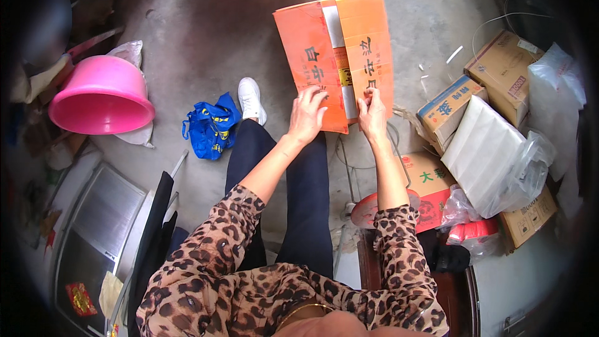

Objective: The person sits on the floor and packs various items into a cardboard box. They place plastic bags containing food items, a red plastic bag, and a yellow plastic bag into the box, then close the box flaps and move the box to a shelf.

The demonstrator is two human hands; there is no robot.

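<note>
An orange cardboard box [365, 21], with two long printed flaps and a narrow gap between them, lies in front of me over my knee. Through the gap a white and yellow printed strip shows. My left hand [308, 114] rests on the lower part of the left flap, fingers bent and slightly apart; whether it grips the flap's edge, I cannot tell. At the lower edge of the right flap, my right hand [373, 114] has its thumb by the gap and its fingers curled on the cardboard.
A blue printed bag [213, 126] lies on the concrete floor beside my white shoe [252, 98]. Farther left is a pink plastic basin [100, 96]. Cardboard boxes [503, 72], a white wrapped pack [484, 150] and plastic bags crowd the right. A red round stool seat [367, 209] stands under my right forearm.
</note>
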